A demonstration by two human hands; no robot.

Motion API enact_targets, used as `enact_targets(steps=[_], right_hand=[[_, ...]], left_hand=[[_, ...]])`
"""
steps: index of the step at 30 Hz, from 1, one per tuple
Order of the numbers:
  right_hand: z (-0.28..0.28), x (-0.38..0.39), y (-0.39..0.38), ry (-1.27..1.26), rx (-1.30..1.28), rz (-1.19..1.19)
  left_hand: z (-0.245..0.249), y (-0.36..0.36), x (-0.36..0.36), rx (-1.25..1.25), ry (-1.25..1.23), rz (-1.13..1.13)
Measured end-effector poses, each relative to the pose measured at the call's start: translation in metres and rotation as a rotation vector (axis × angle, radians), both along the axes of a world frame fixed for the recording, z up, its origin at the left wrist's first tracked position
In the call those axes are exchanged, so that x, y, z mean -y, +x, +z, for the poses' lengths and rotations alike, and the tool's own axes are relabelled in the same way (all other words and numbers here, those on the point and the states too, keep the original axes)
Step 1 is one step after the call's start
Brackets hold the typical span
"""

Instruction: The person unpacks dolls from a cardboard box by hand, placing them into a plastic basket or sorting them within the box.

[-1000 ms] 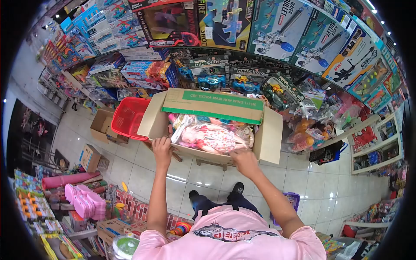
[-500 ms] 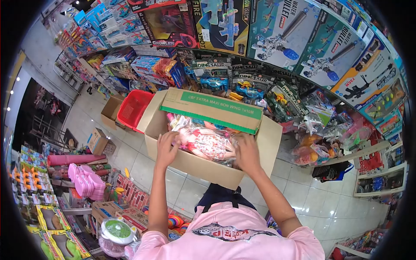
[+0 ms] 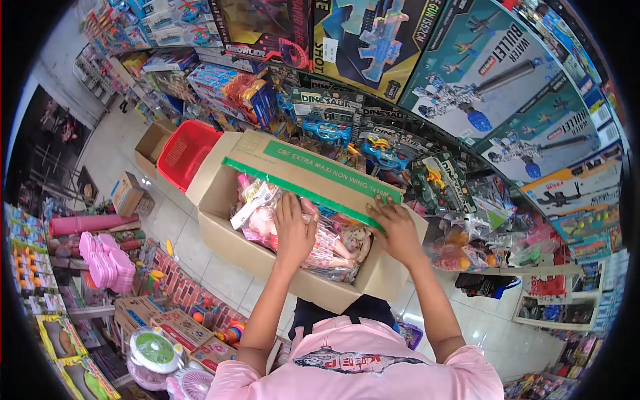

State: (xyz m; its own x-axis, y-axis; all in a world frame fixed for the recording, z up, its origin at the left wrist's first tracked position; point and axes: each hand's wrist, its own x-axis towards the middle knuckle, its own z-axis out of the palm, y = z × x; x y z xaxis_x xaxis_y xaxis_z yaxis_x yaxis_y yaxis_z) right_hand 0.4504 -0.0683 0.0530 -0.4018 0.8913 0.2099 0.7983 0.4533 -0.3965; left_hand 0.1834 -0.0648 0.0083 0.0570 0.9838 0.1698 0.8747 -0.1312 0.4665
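Observation:
A cardboard carton (image 3: 280,283) with its top open stands in front of me. Inside it lies a doll (image 3: 323,248) in clear plastic wrap, wearing a red and white patterned dress. My left hand (image 3: 293,230) rests flat on the wrapped doll, fingers stretched out. On the right, my right hand (image 3: 398,232) lies with spread fingers over the end of the far flap (image 3: 307,170), which carries a green printed band and green tape. A white tag (image 3: 255,205) shows beside the doll. Whatever lies beneath the doll is mostly hidden.
A red plastic basket (image 3: 189,155) and a smaller cardboard box (image 3: 155,145) stand left of the carton. Packaged dinosaur toys (image 3: 327,120) hang behind it, below boxed toy guns (image 3: 477,87). Pink items (image 3: 107,260) and a green-topped fan (image 3: 156,352) are at lower left.
My left hand has moved from the carton's left edge onto the doll. My right hand has moved from the doll's right end to the far flap, which leans further over the opening.

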Motion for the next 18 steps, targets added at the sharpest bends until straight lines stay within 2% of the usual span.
enact_targets(steps=[1, 3, 5, 7, 9, 11, 12, 13, 15, 16, 18], right_hand=[[0.008, -0.006, 0.008, -0.004, -0.002, 0.016], [0.020, -0.024, 0.027, -0.110, -0.200, 0.071], [0.023, -0.048, 0.038, -0.009, -0.267, 0.144], [0.033, -0.067, 0.045, -0.124, -0.366, 0.074], [0.021, -0.086, 0.053, -0.065, -0.383, 0.070], [0.016, -0.099, 0.056, -0.070, -0.464, -0.078], [0.002, -0.107, 0.056, 0.063, -0.580, -0.100], [-0.001, -0.111, 0.057, 0.056, -0.584, -0.088], [-0.006, -0.117, 0.060, -0.122, -0.735, -0.208], [-0.015, -0.123, 0.060, -0.095, -0.731, -0.226], [-0.022, -0.127, 0.061, -0.053, -0.737, -0.278]], left_hand=[[0.005, 0.004, -0.003, 0.119, 0.084, -0.047], [0.020, 0.023, -0.011, 0.162, 0.107, -0.094], [0.033, 0.046, -0.021, 0.197, 0.136, -0.138], [0.043, 0.071, -0.033, 0.098, 0.113, -0.218], [0.038, 0.098, -0.045, 0.136, 0.118, -0.172], [0.037, 0.122, -0.054, 0.098, 0.163, -0.160], [0.040, 0.133, -0.056, 0.059, 0.183, -0.149], [0.040, 0.143, -0.059, 0.054, 0.180, -0.136], [0.038, 0.161, -0.061, 0.008, 0.172, -0.117], [0.033, 0.170, -0.061, 0.000, 0.174, -0.110], [0.022, 0.182, -0.065, 0.122, 0.182, -0.077]])
